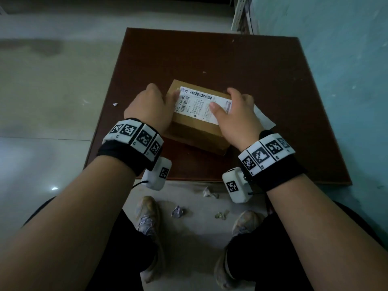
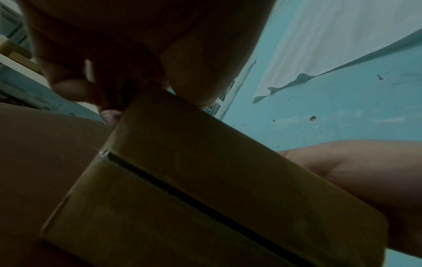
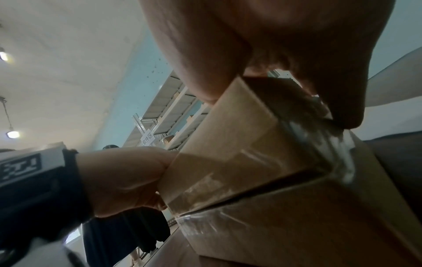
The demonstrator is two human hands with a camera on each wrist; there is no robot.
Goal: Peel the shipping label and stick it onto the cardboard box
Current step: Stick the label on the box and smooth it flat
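Observation:
A brown cardboard box (image 1: 195, 131) lies on the dark table (image 1: 210, 55). A white shipping label (image 1: 199, 103) with barcodes lies flat across the box top. My left hand (image 1: 168, 97) grips the box's left end, its thumb on the label's left edge. My right hand (image 1: 226, 101) holds the right end, its thumb pressing on the label and its fingers curled over the far corner. In the left wrist view the left hand (image 2: 137, 90) clasps the box (image 2: 205, 180). The right wrist view shows the right hand (image 3: 274, 81) straddling the taped corner of the box (image 3: 251, 144).
A white backing sheet (image 1: 265, 118) lies on the table just right of the box. A small paper scrap (image 1: 115, 104) sits near the table's left edge. Crumpled scraps (image 1: 177, 211) litter the floor between my feet. A blue wall (image 1: 336, 59) runs along the right.

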